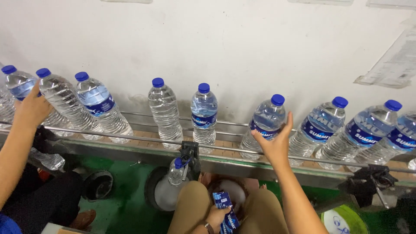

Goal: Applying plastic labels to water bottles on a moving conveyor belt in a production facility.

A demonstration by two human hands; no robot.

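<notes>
The right hand (275, 143) reaches up at centre right, fingers spread and apart, touching a water bottle (265, 125) standing on the conveyor (225, 149). Full and capped, the bottle likely feels heavy; its thin ribbed wall would dent, so the labelled middle looks the safest grip. The left hand (215, 215), bottom centre, is clamped on a stack of blue labels (226, 209).

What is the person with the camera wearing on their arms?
Not much! The right arm is bare, with no sleeve showing and no glove. The left wrist has a thin dark band on it, maybe a watch or a bracelet. There is no glove there either.
</notes>
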